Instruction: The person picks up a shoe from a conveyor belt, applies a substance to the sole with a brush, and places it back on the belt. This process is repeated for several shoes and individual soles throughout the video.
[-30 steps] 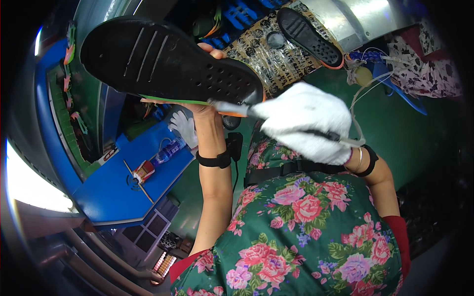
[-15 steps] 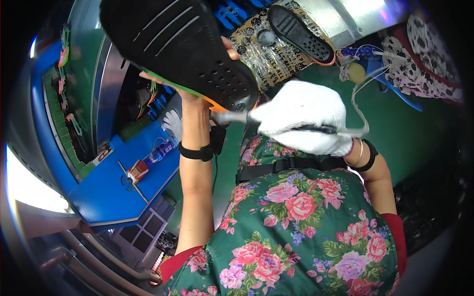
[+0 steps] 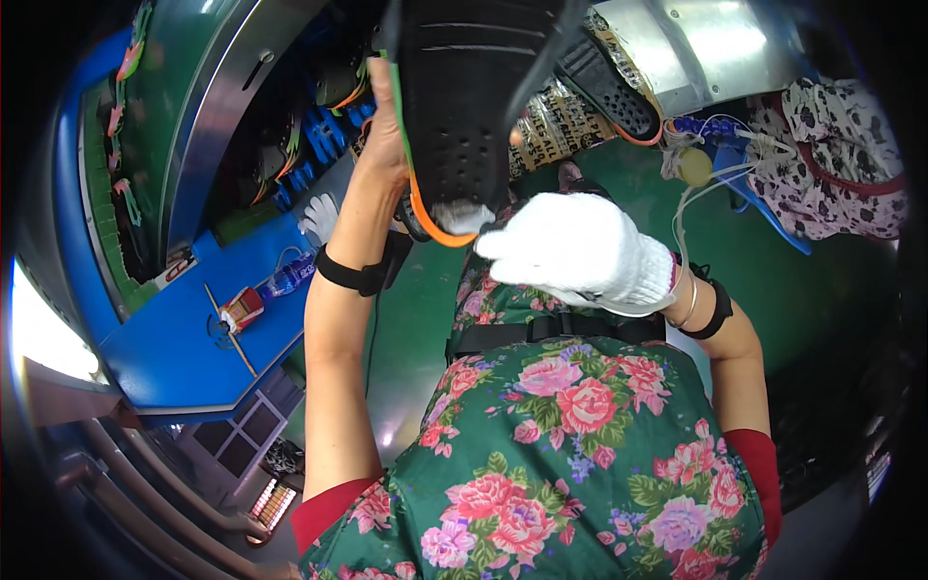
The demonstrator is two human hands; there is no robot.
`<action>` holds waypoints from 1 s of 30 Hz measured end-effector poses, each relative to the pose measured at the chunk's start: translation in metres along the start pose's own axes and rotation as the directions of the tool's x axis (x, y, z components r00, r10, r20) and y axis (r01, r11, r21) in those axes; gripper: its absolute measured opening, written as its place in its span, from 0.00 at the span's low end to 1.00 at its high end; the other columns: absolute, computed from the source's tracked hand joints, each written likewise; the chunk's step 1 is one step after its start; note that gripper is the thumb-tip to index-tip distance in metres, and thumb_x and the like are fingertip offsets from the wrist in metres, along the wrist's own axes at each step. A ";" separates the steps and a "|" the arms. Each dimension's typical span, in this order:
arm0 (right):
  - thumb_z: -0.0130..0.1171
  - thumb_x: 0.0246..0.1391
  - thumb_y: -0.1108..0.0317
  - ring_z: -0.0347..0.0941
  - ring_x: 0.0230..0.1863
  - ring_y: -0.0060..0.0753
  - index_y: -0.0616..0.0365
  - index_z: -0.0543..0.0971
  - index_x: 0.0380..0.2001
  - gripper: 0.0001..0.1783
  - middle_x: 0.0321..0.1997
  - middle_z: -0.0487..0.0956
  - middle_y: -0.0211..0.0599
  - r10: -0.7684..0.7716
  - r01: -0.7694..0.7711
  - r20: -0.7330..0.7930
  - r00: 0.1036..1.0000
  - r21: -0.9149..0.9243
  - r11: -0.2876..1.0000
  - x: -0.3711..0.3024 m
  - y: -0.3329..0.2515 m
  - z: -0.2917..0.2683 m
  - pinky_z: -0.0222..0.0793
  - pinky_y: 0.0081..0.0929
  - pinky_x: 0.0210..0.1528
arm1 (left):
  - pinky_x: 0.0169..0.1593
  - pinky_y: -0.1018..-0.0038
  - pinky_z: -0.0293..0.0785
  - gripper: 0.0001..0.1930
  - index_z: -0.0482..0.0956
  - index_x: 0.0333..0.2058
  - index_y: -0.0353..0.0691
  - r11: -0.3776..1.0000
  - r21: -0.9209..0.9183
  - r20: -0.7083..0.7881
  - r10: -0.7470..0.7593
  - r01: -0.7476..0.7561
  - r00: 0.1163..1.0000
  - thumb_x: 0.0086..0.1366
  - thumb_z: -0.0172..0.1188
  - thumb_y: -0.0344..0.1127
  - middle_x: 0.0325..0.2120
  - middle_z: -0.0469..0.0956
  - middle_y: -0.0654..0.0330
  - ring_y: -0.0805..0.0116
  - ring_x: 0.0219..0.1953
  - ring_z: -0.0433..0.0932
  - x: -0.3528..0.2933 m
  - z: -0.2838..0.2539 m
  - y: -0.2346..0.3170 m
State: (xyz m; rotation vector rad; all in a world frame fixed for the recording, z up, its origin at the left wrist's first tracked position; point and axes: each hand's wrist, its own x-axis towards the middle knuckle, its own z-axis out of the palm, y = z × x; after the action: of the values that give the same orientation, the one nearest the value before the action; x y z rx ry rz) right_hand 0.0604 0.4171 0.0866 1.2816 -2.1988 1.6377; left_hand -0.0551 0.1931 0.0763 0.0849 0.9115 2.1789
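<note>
My bare left hand (image 3: 386,145) is closed round the side of a large black shoe sole (image 3: 454,126) with a green and orange rim, holding it up at the top of the view. The sole's holed face is turned toward me. My right hand (image 3: 575,246) wears a white knit glove and is closed on a brush-like tool. The tool's pale, blurred tip (image 3: 462,215) lies against the sole's rounded end, by the orange rim. The glove hides most of its handle, and a thin pale tube (image 3: 679,208) runs up from behind the glove.
Another black sole (image 3: 619,97) lies on a taped, patterned board (image 3: 551,130) at the far side. On the left, a blue table (image 3: 174,353) bears a plastic bottle (image 3: 290,275), a red carton (image 3: 240,309) and a glove (image 3: 319,217). Spotted cloth (image 3: 822,159) hangs at right.
The sole has turned more upright and shifted right at its top. My right hand has moved slightly left and the tool's tip now lies on the sole's end rather than beside it.
</note>
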 end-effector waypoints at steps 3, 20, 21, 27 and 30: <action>0.69 0.51 0.70 0.82 0.39 0.38 0.49 0.87 0.47 0.17 0.48 0.87 0.35 -0.055 0.083 -0.075 0.996 0.434 0.897 0.007 0.010 -0.004 0.79 0.32 0.38 | 0.46 0.51 0.89 0.57 0.63 0.70 0.40 0.998 -0.064 0.153 0.003 0.007 0.988 0.59 0.39 0.85 0.58 0.76 0.42 0.47 0.51 0.84 -0.001 -0.011 -0.010; 0.69 0.47 0.71 0.81 0.39 0.40 0.49 0.87 0.41 0.15 0.46 0.87 0.33 -0.066 0.045 0.065 0.996 0.281 0.959 0.022 0.017 -0.009 0.77 0.36 0.41 | 0.48 0.64 0.87 0.44 0.69 0.66 0.34 0.925 0.227 -0.386 -0.202 0.305 0.900 0.72 0.41 0.72 0.52 0.82 0.49 0.60 0.47 0.86 -0.005 -0.008 -0.012; 0.70 0.47 0.73 0.81 0.37 0.40 0.49 0.88 0.40 0.15 0.43 0.87 0.32 0.011 -0.015 0.020 1.000 0.241 0.970 0.020 0.021 -0.008 0.77 0.35 0.42 | 0.48 0.64 0.87 0.44 0.69 0.66 0.34 0.926 0.239 -0.379 -0.189 0.293 0.906 0.72 0.41 0.72 0.52 0.82 0.49 0.60 0.47 0.86 -0.005 -0.010 -0.010; 0.72 0.49 0.79 0.86 0.42 0.34 0.59 0.89 0.35 0.09 0.42 0.89 0.41 0.399 -0.310 -0.040 0.916 0.562 0.767 0.016 0.015 -0.027 0.80 0.31 0.50 | 0.49 0.60 0.87 0.49 0.65 0.69 0.38 0.966 -0.190 -0.060 -0.192 0.177 0.980 0.69 0.33 0.77 0.55 0.80 0.46 0.56 0.47 0.86 -0.018 -0.016 -0.022; 0.71 0.50 0.81 0.85 0.45 0.34 0.62 0.89 0.38 0.10 0.42 0.88 0.44 0.484 -0.340 -0.276 0.831 0.438 0.832 0.022 0.013 -0.036 0.79 0.30 0.51 | 0.54 0.58 0.84 0.44 0.68 0.66 0.37 0.931 -0.363 -0.210 -0.105 0.022 0.972 0.74 0.29 0.72 0.56 0.78 0.44 0.55 0.53 0.83 -0.032 -0.030 -0.056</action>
State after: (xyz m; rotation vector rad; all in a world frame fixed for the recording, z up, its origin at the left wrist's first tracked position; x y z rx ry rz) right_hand 0.0239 0.4358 0.1034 0.4569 -2.0816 2.3236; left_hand -0.0077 0.1796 0.0250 -0.3742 0.6102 2.2885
